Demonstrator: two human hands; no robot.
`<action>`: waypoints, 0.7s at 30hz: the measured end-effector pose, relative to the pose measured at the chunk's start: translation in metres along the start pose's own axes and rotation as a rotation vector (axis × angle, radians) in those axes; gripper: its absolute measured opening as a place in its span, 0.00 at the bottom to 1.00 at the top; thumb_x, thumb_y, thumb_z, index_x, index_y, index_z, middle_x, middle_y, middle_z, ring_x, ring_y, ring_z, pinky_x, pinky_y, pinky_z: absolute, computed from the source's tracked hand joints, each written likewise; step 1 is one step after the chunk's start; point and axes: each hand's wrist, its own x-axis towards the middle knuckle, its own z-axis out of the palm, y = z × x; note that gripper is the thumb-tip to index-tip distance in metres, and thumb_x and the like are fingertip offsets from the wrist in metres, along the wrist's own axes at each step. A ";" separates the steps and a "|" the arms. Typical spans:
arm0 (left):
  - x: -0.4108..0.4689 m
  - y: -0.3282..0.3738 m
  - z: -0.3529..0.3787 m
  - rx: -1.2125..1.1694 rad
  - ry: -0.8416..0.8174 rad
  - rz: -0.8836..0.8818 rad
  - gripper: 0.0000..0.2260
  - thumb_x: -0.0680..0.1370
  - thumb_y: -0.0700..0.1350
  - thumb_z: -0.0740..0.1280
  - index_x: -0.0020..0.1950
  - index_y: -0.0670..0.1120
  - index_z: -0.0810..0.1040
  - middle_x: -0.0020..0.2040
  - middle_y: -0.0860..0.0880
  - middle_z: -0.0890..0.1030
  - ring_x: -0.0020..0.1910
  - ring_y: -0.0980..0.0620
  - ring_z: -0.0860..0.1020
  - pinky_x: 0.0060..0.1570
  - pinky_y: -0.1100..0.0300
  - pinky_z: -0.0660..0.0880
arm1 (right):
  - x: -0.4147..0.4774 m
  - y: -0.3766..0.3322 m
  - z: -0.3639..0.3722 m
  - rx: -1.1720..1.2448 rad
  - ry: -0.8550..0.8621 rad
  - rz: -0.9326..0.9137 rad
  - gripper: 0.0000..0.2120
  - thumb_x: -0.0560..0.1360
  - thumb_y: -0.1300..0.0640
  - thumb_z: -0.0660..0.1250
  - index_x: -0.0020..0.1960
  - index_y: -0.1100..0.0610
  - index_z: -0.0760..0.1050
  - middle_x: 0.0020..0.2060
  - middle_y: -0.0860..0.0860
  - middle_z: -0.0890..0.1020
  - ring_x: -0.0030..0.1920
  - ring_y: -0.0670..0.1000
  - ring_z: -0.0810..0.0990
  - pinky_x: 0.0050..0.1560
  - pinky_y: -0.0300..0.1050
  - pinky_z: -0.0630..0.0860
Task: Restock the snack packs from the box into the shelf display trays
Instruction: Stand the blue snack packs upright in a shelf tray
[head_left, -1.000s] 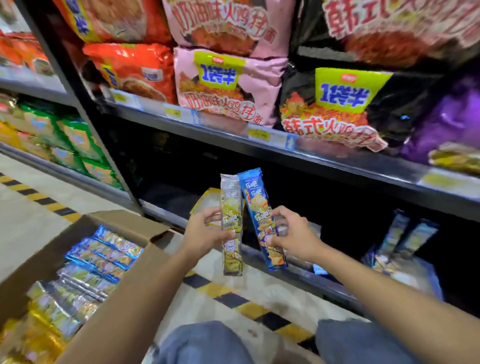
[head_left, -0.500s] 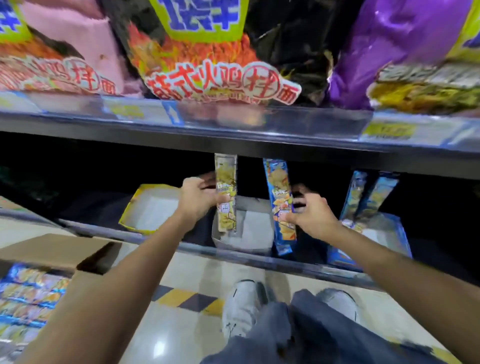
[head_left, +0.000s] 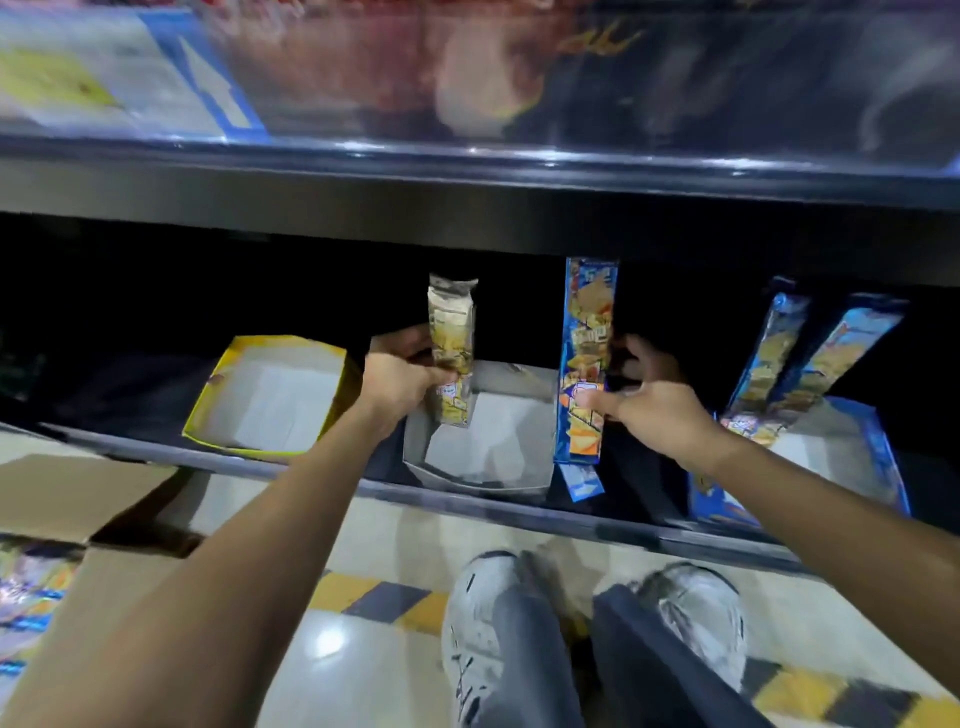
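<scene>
My left hand grips a grey-yellow snack pack, held upright over the grey display tray on the bottom shelf. My right hand pinches a blue snack pack, upright between the grey tray and the blue display tray. Two blue packs lean inside the blue tray. A yellow-rimmed tray sits to the left with nothing visible in it. The cardboard box with more packs stands at lower left.
The upper shelf's edge with price labels hangs low over the trays. The bottom shelf's front rail runs across. My shoes and knees are on the glossy floor with yellow-black tape.
Both hands moved deeper under the shelf, and the two packs have spread apart. The grey-yellow pack now hangs over the grey tray. The view dropped closer to the bottom shelf.
</scene>
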 end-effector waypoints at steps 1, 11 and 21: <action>0.002 -0.005 -0.001 0.023 0.000 0.012 0.22 0.65 0.22 0.70 0.58 0.33 0.76 0.53 0.40 0.80 0.37 0.64 0.81 0.43 0.66 0.80 | 0.000 -0.001 0.000 0.001 0.003 -0.003 0.30 0.72 0.63 0.72 0.70 0.60 0.64 0.50 0.49 0.69 0.40 0.44 0.73 0.39 0.34 0.70; 0.006 -0.013 -0.002 0.082 0.048 -0.012 0.20 0.70 0.25 0.69 0.61 0.34 0.75 0.57 0.37 0.79 0.38 0.56 0.79 0.29 0.71 0.73 | -0.006 -0.003 -0.003 -0.002 -0.027 -0.043 0.27 0.72 0.66 0.70 0.68 0.61 0.66 0.48 0.49 0.70 0.41 0.39 0.72 0.32 0.22 0.69; 0.005 -0.013 -0.010 0.110 -0.006 0.090 0.22 0.69 0.26 0.69 0.63 0.34 0.74 0.62 0.37 0.77 0.56 0.47 0.77 0.47 0.70 0.78 | -0.013 0.002 -0.005 0.012 -0.026 -0.001 0.33 0.73 0.65 0.69 0.73 0.60 0.58 0.68 0.60 0.68 0.49 0.48 0.71 0.41 0.29 0.66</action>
